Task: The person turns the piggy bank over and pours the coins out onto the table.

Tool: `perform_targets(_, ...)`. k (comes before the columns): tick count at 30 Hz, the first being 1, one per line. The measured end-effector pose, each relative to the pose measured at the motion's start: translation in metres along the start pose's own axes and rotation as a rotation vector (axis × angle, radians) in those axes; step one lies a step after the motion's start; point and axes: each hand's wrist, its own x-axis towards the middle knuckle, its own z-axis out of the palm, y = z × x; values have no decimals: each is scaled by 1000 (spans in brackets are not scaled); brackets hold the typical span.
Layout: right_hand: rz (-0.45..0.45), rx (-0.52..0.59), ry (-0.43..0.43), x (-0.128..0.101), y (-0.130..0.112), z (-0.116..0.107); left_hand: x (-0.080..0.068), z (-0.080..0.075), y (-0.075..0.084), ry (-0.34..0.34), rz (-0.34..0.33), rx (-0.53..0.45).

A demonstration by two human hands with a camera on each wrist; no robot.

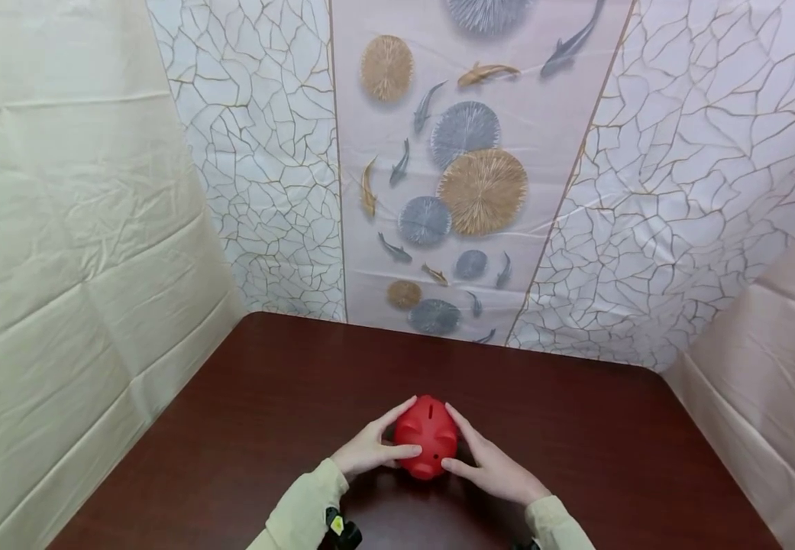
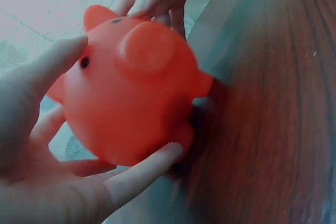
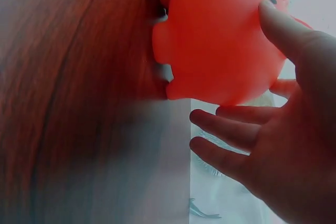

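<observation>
A round red piggy bank point(image 1: 427, 429) stands upright on the dark brown table, its snout facing the person and a coin slot point(image 1: 430, 412) on its top. My left hand point(image 1: 364, 451) holds it from the left, thumb by one eye and fingers round the side. From the other side my right hand point(image 1: 496, 467) grips it, its thumb near the other eye. In the right wrist view, several lower fingers of the right hand point(image 3: 294, 119) are spread off the surface. The stubby feet of the piggy bank point(image 3: 226, 40) touch the tabletop.
The wood-grain table point(image 1: 287, 382) runs back to a patterned cloth backdrop point(image 1: 431, 252) with fish and round motifs. Plain cream cloth point(image 1: 81, 229) hangs along the left, and a pale cloth point(image 1: 782, 336) along the right. A black wrist device point(image 1: 342, 528) sits at the left sleeve.
</observation>
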Motion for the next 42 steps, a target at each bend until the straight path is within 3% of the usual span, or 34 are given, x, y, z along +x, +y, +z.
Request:
perform_targets(7,-8,13,70,6,-6,-3,6,-1,2,84,38,-48)
perform_targets(12,-3,96,196,14,-17,-6,3,-4,8,106,62,-237)
perform_targets(18,-99,83,278,27,-32,-7,0,-6,18,90,78,-465)
perform_targets(26,-144,103,363,29,-45,-7,-2,-2,23,18,78,-548)
perform_targets(30,-184,7,359,26,-45,-9,-2,-2,27,20,40,-481)
perform_targets(35,-273,-238,348,23,-46,-15,2,-1,39,115,16,-266)
perform_targets(38,-321,-357,324,21,-49,-16,5,5,45,136,18,-134)
perform_targets(42,-349,-413,306,19,-52,-16,5,12,45,148,29,-48)
